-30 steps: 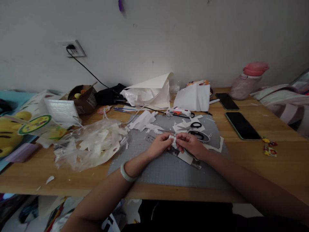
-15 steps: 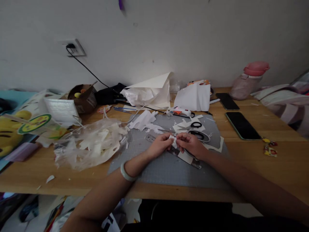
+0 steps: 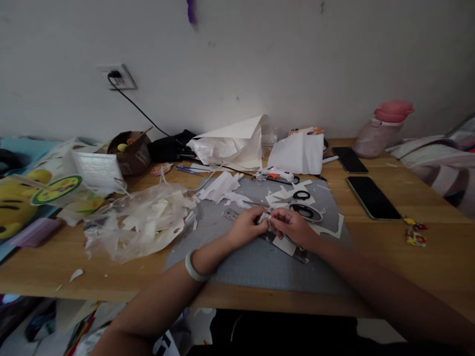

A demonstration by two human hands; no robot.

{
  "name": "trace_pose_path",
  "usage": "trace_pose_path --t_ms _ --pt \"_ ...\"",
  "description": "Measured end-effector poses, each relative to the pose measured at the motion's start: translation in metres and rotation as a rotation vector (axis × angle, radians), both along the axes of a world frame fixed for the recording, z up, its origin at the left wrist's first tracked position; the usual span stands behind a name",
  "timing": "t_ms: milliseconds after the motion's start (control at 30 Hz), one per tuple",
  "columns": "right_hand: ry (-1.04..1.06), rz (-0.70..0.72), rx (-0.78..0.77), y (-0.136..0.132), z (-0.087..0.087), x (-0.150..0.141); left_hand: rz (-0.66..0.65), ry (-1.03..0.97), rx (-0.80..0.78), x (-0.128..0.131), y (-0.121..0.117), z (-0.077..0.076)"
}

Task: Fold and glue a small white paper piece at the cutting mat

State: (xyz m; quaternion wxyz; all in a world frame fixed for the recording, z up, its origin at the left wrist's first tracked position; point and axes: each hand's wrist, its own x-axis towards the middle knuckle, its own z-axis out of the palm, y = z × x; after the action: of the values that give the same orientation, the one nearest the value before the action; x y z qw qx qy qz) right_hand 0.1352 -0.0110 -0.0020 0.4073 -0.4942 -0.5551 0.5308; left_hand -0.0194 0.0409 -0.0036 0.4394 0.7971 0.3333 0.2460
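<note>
white piece (image 3: pixel 264 217), one, small: held between the two hands, over the middle of the mat; outline mostly covered by the fingers.
left hand (image 3: pixel 247 228): fingers clamped on the piece's left side; bracelet (image 3: pixel 193 268) at the wrist.
right hand (image 3: pixel 297 231): fingers clamped on the piece's right side, close to the left hand's.
mat (image 3: pixel 245 269), grey: front edge nearly parallel to the table's (image 3: pixel 382 267), a narrow strip of wood between; bare grey surface nearest the person, between the forearms.
ruler (image 3: pixel 301 255): slantwise below the hands, middle hidden; card (image 3: pixel 284 245) lying across its right part.
scissors (image 3: pixel 302 196), black-handled: just beyond the right hand, handles to the right.
offcut (image 3: pixel 337 231), angled: at the mat's right edge.
scrap paper (image 3: pixel 221 187): across the mat's far left part.
bag (image 3: pixel 107 240), clear, scraps inside: left, reaching to the mat's left edge.
glue gun (image 3: pixel 280 174): along the mat's far edge.
phone (image 3: pixel 373 198), dark screen: right of the mat, bare wood between.
</note>
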Motion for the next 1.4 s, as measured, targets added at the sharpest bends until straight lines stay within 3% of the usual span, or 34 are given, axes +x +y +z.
trace_pose_path --t_ms 133,400,867,1400 --pt "0.010 -0.001 0.012 0.0003 -0.0021 0.0000 0.020 0.022 0.073 -0.0002 0.0000 0.0005" --pt "0.035 -0.037 -0.028 0.0001 0.0033 -0.0014 0.038 -0.028 -0.001 -0.0012 -0.0015 -0.0002" --pt "0.076 -0.051 -0.066 0.0034 -0.0031 -0.0007 -0.031 -0.192 -0.416 0.0003 -0.0019 0.0015" --pt "0.024 -0.026 -0.042 0.0020 0.0034 -0.0010 -0.057 -0.203 -0.377 -0.0005 -0.0026 0.0018"
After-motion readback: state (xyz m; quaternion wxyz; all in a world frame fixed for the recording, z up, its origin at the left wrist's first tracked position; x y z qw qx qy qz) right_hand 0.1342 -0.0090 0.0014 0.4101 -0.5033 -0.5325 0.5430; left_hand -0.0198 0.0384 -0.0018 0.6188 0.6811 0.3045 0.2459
